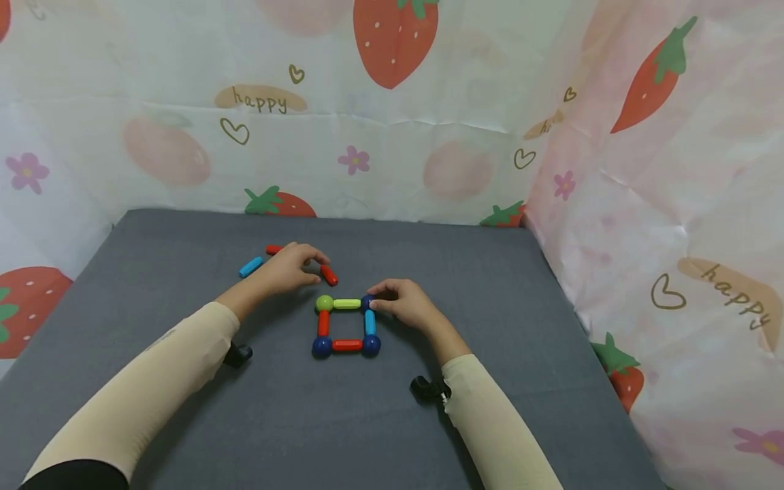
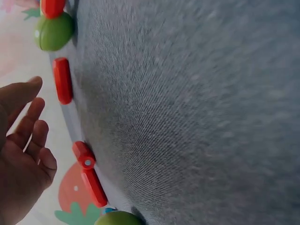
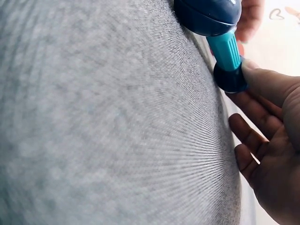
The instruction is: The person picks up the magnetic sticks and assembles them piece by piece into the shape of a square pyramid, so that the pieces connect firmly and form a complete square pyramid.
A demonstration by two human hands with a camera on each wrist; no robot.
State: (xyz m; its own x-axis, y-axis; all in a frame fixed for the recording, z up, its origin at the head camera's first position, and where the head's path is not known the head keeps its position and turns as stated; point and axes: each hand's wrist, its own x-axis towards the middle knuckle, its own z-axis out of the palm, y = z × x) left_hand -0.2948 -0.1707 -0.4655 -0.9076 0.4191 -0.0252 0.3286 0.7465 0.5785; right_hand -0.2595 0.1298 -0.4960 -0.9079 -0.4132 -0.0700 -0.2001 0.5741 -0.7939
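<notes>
A square of magnetic rods and balls lies on the grey cloth. It has a green ball (image 1: 324, 303), a yellow-green rod (image 1: 347, 304), red rods (image 1: 347, 346), a light blue rod (image 1: 370, 322) and dark blue balls (image 1: 322, 347). My right hand (image 1: 407, 304) pinches the dark blue ball (image 3: 229, 78) at the far right corner between thumb and fingers. Beyond the square's far left corner, my left hand (image 1: 288, 267) hovers with thumb and fingers apart, holding nothing. Its fingertips are close to a loose red rod (image 1: 329, 275), which appears beyond the hand in the left wrist view.
Behind the left hand lie another red rod (image 1: 274, 250), partly hidden, and a light blue rod (image 1: 251, 267). A second green ball (image 2: 119, 219) shows low in the left wrist view. Strawberry-print curtains (image 1: 380, 136) stand along the table's back and right edges.
</notes>
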